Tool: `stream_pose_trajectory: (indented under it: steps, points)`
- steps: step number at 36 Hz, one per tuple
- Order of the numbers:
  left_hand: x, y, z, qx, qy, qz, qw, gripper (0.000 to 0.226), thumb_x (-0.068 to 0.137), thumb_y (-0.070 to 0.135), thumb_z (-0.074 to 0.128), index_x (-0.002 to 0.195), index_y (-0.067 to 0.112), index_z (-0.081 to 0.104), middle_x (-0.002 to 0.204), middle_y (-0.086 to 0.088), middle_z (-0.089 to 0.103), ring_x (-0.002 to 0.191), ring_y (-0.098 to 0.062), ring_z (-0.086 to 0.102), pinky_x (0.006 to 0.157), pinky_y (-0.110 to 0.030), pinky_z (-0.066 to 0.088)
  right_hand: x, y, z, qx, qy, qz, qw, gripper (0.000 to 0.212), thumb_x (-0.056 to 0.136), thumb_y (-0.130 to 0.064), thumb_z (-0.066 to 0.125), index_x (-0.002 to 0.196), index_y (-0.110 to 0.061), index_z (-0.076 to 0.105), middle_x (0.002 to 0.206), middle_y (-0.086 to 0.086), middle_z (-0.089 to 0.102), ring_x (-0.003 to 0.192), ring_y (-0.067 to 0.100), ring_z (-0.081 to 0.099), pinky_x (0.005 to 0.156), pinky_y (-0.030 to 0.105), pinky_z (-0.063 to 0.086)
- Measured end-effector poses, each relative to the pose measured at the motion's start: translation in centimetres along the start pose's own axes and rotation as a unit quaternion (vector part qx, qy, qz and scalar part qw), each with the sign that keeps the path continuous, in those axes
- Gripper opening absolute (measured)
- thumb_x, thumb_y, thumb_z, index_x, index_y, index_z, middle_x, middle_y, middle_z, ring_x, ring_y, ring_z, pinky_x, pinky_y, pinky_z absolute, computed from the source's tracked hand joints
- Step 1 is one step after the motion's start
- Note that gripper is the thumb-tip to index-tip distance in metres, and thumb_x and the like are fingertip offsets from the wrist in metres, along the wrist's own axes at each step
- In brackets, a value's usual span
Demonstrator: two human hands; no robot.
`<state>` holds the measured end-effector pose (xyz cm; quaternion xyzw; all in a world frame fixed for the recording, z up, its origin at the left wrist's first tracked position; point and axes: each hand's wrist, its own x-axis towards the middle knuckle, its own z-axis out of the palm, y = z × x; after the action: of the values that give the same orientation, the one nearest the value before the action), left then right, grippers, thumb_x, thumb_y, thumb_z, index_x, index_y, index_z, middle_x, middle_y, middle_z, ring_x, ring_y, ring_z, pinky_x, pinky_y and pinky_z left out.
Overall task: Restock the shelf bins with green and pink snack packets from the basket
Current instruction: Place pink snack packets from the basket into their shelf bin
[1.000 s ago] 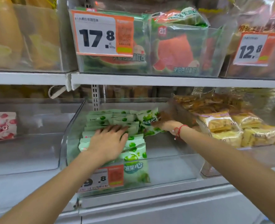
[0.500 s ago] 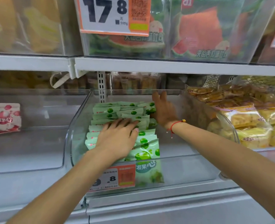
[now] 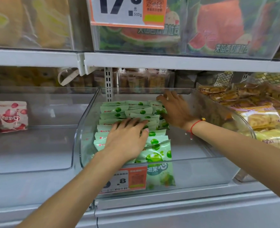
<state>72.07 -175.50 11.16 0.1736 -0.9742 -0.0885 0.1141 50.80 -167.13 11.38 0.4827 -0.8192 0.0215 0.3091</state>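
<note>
left hand (image 3: pixel 127 139) is lying flat with straight fingers on the row of green packets (image 3: pixel 154 155) in the middle bin (image 3: pixel 218 170), pressing them down and gripping nothing. right hand (image 3: pixel 175 111) is reaching to the back of that same bin, fingers spread wide and resting on the rearmost green packets, also holding nothing. the step looks like squaring up the stack: i judge it is best done by keeping the left palm steady as a stop while the right is nudging the loose back packets forward and to the left into the row, so none are sliding into the bare right part of the bin.

left of the middle bin, a clear bin (image 3: pixel 37 145) is holding a single pink packet (image 3: pixel 12 116) near its back. right of the middle bin, another bin is holding yellow pastry packs (image 3: pixel 265 122). the basket is not showing, so more pink packets are likely still waiting.
</note>
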Motion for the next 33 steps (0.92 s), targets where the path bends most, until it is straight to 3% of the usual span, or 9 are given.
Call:
stream_pose_trajectory:
  steps: [3, 7, 10, 14, 19, 24, 28, 30, 33]
  points:
    - [0.0, 0.0, -0.1, -0.003, 0.002, -0.001, 1.000, 0.046, 0.102, 0.043, 0.022, 0.148, 0.038, 0.024, 0.157, 0.012, 0.021, 0.145, -0.013, 0.013, 0.114, -0.034, 0.013, 0.1, -0.7, 0.1, 0.022, -0.016, -0.012, 1.000, 0.050, 0.071, -0.002, 0.070, 0.116, -0.011, 0.049, 0.114, 0.013, 0.050, 0.094, 0.035, 0.056, 0.059, 0.036, 0.040]
    - [-0.1, 0.2, -0.5, -0.019, 0.013, -0.002, 1.000, 0.045, 0.101, 0.041, 0.028, 0.146, 0.038, 0.029, 0.155, 0.012, 0.027, 0.143, -0.015, 0.019, 0.113, -0.034, 0.016, 0.1, -1.1, 0.5, 0.072, -0.068, -0.003, 0.995, 0.038, 0.081, -0.003, 0.059, 0.117, -0.008, 0.046, 0.112, 0.014, 0.050, 0.090, 0.038, 0.058, 0.060, 0.033, 0.033]
    - [-0.2, 0.1, -0.8, -0.049, 0.026, -0.013, 0.998, 0.044, 0.100, 0.041, 0.036, 0.143, 0.037, 0.035, 0.150, 0.008, 0.037, 0.138, -0.019, 0.030, 0.109, -0.034, 0.024, 0.3, -0.7, -0.1, 0.127, -0.125, 0.035, 0.983, 0.032, 0.083, -0.008, 0.063, 0.112, -0.016, 0.052, 0.114, 0.009, 0.049, 0.098, 0.033, 0.056, 0.068, 0.032, 0.040]
    - [-0.6, 0.5, -1.4, -0.067, 0.057, -0.026, 0.996, 0.044, 0.096, 0.040, 0.046, 0.139, 0.033, 0.044, 0.136, 0.002, 0.054, 0.124, -0.024, 0.047, 0.100, -0.035, 0.036, -0.1, -0.5, -2.1, 0.167, -0.200, 0.066, 0.963, 0.037, 0.085, -0.011, 0.064, 0.120, -0.022, 0.057, 0.126, 0.009, 0.047, 0.114, 0.030, 0.052, 0.092, 0.035, 0.046]
    - [-1.5, 0.9, -2.7, -0.055, 0.122, -0.019, 0.991, 0.037, 0.095, 0.040, 0.047, 0.129, 0.029, 0.056, 0.126, 0.001, 0.063, 0.115, -0.024, 0.055, 0.092, -0.035, 0.042, -2.3, -0.3, -6.5, 0.190, -0.187, 0.086, 0.960, 0.033, 0.084, -0.017, 0.062, 0.114, -0.028, 0.060, 0.131, 0.006, 0.051, 0.118, 0.026, 0.051, 0.100, 0.034, 0.044]
    - [-4.9, 2.3, -4.8, -0.122, 0.180, 0.002, 0.976, 0.029, 0.096, 0.038, 0.048, 0.120, 0.029, 0.060, 0.119, 0.009, 0.063, 0.113, -0.015, 0.054, 0.087, -0.033, 0.046, -6.8, -1.8, -12.5, 0.242, -0.118, 0.090, 0.959, 0.024, 0.084, -0.018, 0.064, 0.107, -0.023, 0.066, 0.109, 0.001, 0.066, 0.093, 0.019, 0.063, 0.083, 0.033, 0.051]
    - [-9.6, 3.7, -5.0, -0.185, 0.211, 0.004, 0.960, 0.017, 0.093, 0.040, 0.050, 0.102, 0.035, 0.064, 0.086, 0.022, 0.062, 0.087, -0.003, 0.059, 0.075, -0.029, 0.048, -11.7, -4.7, -16.4, 0.325, -0.062, 0.090, 0.940, 0.012, 0.084, -0.019, 0.068, 0.093, -0.023, 0.061, 0.080, -0.007, 0.062, 0.068, 0.009, 0.057, 0.068, 0.025, 0.047]
    - [-12.0, 4.0, -4.0, -0.218, 0.202, -0.015, 0.955, 0.012, 0.091, 0.041, 0.053, 0.093, 0.037, 0.064, 0.073, 0.024, 0.059, 0.075, 0.002, 0.058, 0.067, -0.025, 0.046, -14.2, -6.4, -17.3, 0.358, -0.066, 0.086, 0.928, 0.011, 0.083, -0.020, 0.070, 0.088, -0.024, 0.061, 0.073, -0.008, 0.062, 0.064, 0.007, 0.057, 0.064, 0.021, 0.045]
    - [-15.1, 3.5, -1.0, -0.238, 0.141, -0.042, 0.960, 0.010, 0.090, 0.043, 0.054, 0.090, 0.040, 0.063, 0.076, 0.021, 0.064, 0.077, 0.001, 0.060, 0.067, -0.025, 0.047, -17.6, -8.9, -16.8, 0.377, -0.135, 0.055, 0.915, 0.015, 0.081, -0.018, 0.069, 0.079, -0.030, 0.061, 0.069, -0.007, 0.063, 0.061, 0.008, 0.057, 0.063, 0.024, 0.047]
